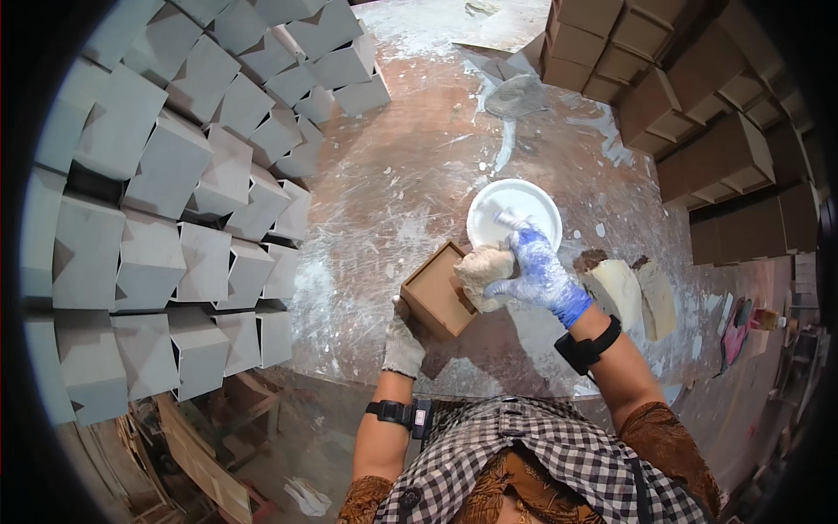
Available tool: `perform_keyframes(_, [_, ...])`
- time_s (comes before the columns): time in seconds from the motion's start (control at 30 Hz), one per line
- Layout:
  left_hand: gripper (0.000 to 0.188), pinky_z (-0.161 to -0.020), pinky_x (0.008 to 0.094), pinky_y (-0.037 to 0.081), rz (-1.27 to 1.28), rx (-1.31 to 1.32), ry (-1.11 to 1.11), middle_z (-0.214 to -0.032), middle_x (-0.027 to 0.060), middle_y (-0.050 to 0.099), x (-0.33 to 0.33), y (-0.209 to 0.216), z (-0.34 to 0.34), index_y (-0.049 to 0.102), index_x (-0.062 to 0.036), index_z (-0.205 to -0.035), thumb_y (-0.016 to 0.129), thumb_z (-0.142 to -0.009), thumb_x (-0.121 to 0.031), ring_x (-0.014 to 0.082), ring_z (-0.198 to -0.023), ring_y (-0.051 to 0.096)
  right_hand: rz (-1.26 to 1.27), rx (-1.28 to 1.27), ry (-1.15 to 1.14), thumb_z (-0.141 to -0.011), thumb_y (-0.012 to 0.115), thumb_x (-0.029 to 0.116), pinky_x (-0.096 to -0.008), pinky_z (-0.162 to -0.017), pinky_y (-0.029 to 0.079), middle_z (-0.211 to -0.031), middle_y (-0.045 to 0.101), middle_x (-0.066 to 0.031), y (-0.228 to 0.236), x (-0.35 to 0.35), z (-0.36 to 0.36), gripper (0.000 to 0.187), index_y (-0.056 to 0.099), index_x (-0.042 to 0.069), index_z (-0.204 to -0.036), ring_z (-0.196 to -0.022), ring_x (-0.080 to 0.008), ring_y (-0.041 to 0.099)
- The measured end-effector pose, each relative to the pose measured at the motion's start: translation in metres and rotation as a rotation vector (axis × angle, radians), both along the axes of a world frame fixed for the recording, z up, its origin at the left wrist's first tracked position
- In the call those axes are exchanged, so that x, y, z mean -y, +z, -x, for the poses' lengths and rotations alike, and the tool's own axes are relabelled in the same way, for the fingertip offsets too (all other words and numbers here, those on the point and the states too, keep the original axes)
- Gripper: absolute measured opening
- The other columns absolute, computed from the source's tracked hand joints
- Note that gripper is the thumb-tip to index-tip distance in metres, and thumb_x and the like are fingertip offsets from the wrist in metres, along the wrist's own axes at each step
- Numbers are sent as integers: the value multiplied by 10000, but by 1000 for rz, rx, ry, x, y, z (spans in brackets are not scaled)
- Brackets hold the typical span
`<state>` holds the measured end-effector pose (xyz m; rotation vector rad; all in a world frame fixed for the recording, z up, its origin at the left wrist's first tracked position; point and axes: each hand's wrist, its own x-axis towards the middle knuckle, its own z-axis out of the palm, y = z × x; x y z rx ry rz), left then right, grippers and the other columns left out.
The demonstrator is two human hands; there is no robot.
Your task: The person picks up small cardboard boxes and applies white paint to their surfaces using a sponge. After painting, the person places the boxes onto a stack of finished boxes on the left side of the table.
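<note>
My left hand (403,345), in a pale knitted glove, grips the left side of a small brown box (434,297). The box is tilted, with its recessed, rimmed face turned up. My right hand (543,271) wears a blue glove smeared white and holds a lumpy cream sponge (485,272). This sponge sits at the box's right edge; whether it presses on the box is hard to tell. Just beyond, partly behind the right hand's fingers, stands a round white tub (546,199) with white paint-like stuff inside.
Stacked white-coated boxes (153,183) line the left side. Uncoated brown boxes (716,162) are piled at the right. Two cream sponge-like blocks (616,293) lie right of my right hand on the paint-streaked table (384,175). Wooden pieces (196,454) stand below its left edge.
</note>
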<state>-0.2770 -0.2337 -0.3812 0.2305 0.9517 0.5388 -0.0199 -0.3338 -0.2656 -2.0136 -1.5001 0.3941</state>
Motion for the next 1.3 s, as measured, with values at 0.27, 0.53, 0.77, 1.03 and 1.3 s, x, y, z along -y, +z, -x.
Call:
perform_keyframes(0.27, [818, -957, 485, 465, 6, 4, -120, -1268, 138, 526, 4, 12, 1, 484, -53, -1278, 702, -713, -604, 317, -1151, 520, 204, -12, 272, -642, 823, 334, -353, -839, 496, -971, 612, -110, 18, 2, 8, 645, 563, 29, -1149, -942, -249, 608])
perform_keyframes(0.53, [939, -937, 528, 480, -22, -36, -133, -1300, 161, 492, 11, 20, -2, 425, -83, -1335, 680, -662, -685, 346, -1178, 499, 119, -1530, -162, -800, 610, 146, -519, -949, 454, -1054, 548, -194, 1, 11, 6, 358, 539, -11, -1114, -1002, -316, 578])
perform_keyframes(0.77, [923, -939, 492, 481, 17, 29, -109, -1269, 166, 515, 15, 10, 2, 450, -43, -1301, 686, -667, -671, 333, -1164, 515, 175, 184, -349, -839, 546, 210, -401, -776, 500, -839, 643, -118, -16, -18, -34, 138, 628, 124, -908, -867, -310, 628])
perform_keyframes(1.03, [923, -918, 492, 499, -45, -70, -162, -1266, 165, 516, 13, 32, -8, 447, -67, -1316, 637, -685, -713, 326, -1150, 522, 134, 149, -432, -841, 549, 254, -427, -754, 495, -885, 635, -152, -20, -15, -33, 172, 637, 110, -877, -862, -332, 625])
perform_keyframes(1.3, [873, -932, 489, 485, -21, -43, -130, -1229, 152, 551, 11, 42, -15, 508, -37, -1253, 703, -666, -654, 316, -1136, 540, 461, -104, -360, -799, 636, 281, -385, -769, 511, -917, 659, -109, -18, -1, -36, 270, 652, 138, -1028, -834, -308, 651])
